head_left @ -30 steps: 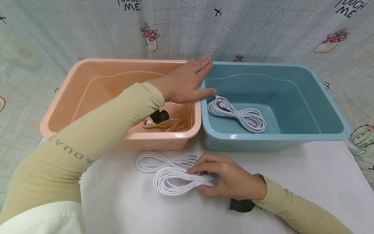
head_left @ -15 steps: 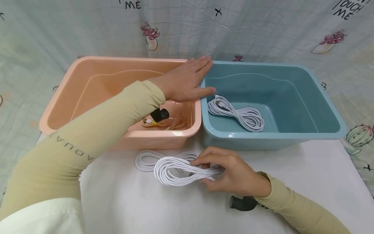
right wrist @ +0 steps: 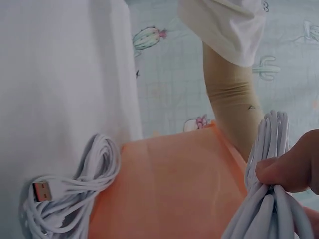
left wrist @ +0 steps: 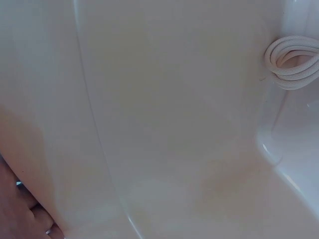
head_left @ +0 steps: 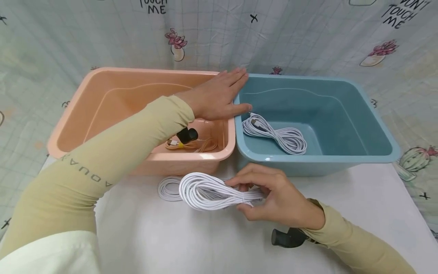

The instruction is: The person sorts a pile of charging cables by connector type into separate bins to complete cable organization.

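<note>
My right hand (head_left: 270, 192) pinches a coiled white cable (head_left: 202, 194) between thumb and fingers, held above the table in front of the bins. Beneath it, partly covered, lies a second coiled white cable (head_left: 167, 189); the right wrist view shows its USB plug (right wrist: 43, 191). My left hand (head_left: 220, 95) rests across the adjoining rims of the peach bin (head_left: 78, 91) and the blue bin (head_left: 362, 114), its fingers straight. Inside the blue bin is another coiled white cable (head_left: 291, 140). Peach-coloured cables (head_left: 208, 144) lie in the peach bin, partly hidden by the left wrist camera.
The bins stand side by side on a white-covered table (head_left: 154, 236), in front of a patterned cloth backdrop (head_left: 212, 38). My left forearm (head_left: 130, 133) crosses over the peach bin's front rim. A dark camera (head_left: 289, 238) hangs below my right wrist.
My right hand has lifted the upper white cable off the lower one and tilted it up a little, moving slightly right. The left hand stays in place on the rims.
</note>
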A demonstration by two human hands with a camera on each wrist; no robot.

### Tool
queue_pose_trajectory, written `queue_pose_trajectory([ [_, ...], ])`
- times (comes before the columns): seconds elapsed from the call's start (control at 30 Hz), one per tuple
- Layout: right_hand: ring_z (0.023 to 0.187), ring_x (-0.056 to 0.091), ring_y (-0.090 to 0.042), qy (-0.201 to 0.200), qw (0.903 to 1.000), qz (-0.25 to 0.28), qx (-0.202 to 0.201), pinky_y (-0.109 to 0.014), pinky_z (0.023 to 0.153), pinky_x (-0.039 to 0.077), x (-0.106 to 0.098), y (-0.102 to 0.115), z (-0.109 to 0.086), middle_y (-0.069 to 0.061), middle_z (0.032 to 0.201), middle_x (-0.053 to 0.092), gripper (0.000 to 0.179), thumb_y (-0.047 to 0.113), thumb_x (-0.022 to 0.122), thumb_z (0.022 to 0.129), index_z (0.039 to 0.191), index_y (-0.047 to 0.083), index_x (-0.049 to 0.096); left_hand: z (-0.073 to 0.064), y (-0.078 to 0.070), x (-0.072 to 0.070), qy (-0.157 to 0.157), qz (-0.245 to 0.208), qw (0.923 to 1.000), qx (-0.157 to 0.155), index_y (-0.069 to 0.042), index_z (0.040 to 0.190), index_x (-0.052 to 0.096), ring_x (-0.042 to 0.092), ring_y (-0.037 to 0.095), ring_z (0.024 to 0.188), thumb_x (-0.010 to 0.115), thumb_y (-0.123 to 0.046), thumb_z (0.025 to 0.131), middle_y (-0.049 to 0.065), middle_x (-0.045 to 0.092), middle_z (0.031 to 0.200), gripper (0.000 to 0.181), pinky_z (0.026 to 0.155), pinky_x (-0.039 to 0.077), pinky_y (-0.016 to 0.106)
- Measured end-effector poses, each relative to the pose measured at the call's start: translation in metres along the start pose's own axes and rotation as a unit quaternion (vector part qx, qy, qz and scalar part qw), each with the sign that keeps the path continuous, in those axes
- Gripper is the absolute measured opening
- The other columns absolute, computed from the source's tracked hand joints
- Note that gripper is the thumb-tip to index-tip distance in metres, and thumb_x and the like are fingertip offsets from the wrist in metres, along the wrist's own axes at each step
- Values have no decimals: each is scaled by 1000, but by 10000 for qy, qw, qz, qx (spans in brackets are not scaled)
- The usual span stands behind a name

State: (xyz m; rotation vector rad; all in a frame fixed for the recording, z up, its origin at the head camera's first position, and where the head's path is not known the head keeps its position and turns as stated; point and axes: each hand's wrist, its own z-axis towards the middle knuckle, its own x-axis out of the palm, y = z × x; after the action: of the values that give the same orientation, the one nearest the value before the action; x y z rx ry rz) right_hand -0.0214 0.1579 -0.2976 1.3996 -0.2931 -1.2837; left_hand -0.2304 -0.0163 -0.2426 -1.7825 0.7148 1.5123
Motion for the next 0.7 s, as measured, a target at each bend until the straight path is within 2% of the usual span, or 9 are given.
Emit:
queue_pose_trajectory([
  [0.2,88,58,-4,13,9999,85,104,-20,68,52,-3,10,3,6,105,68,47,2,83,71,114,19,71,0,0,0,17,-53,10000,7,-7,157,2,-2,23,156,30,-64,96,8,-3,167,88,129,2,42],
  [0.43,88,59,-4,-224,9991,-5,-352,-19,68,53,-5,21,5,2,103,67,48,0,83,69,113,15,71,0,1,-1,-1,-49,10000,44,-6,157,3,-1,24,156,32,-63,97,10,-1,167,88,129,2,43],
  [0.7,86,57,-5,-472,9960,-8,-759,-17,58,48,-10,34,8,-2,100,66,50,-4,82,67,114,9,71,0,3,-1,20,-39,10000,69,-5,157,2,-1,24,156,31,-62,97,10,-1,167,88,129,2,42],
])
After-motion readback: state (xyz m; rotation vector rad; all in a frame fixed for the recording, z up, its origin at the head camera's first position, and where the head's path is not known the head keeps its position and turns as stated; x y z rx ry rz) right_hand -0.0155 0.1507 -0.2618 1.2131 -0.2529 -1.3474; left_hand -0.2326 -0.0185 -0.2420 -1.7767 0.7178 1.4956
